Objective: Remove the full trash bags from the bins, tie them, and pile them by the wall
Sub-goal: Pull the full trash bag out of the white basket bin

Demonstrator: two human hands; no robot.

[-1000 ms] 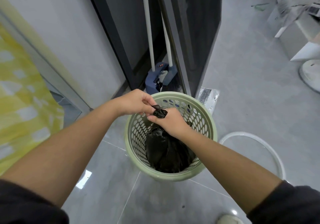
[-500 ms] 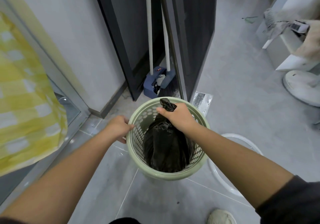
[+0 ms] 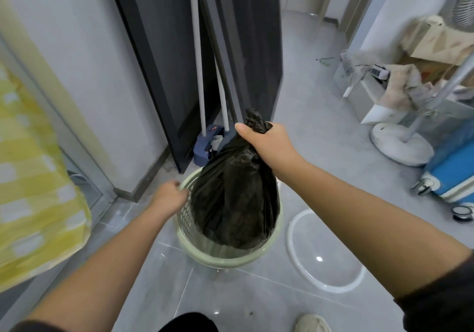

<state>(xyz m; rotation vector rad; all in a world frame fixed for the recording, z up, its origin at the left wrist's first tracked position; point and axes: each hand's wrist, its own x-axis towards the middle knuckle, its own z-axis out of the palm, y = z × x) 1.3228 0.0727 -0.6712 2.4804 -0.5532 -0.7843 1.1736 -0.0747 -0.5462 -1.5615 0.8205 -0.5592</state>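
A full black trash bag (image 3: 234,198) hangs partly lifted out of a pale green perforated bin (image 3: 225,253) on the grey tiled floor. My right hand (image 3: 266,140) is closed around the bag's knotted neck, which sticks up above my fist. The bag's lower half is still inside the bin and hides its far rim. My left hand (image 3: 169,197) grips the bin's left rim, fingers curled over the edge.
A broom and blue dustpan (image 3: 207,145) lean by a dark door panel behind the bin. Yellow checked cloth (image 3: 33,177) hangs at left. A white ring (image 3: 323,254) lies on the floor at right; a fan base (image 3: 400,143), blue case (image 3: 451,172) and cluttered boxes stand further right.
My left hand let go of the knot and moved down to the bin's rim. My right hand has raised the tied bag upward, so it now rises out of the bin.
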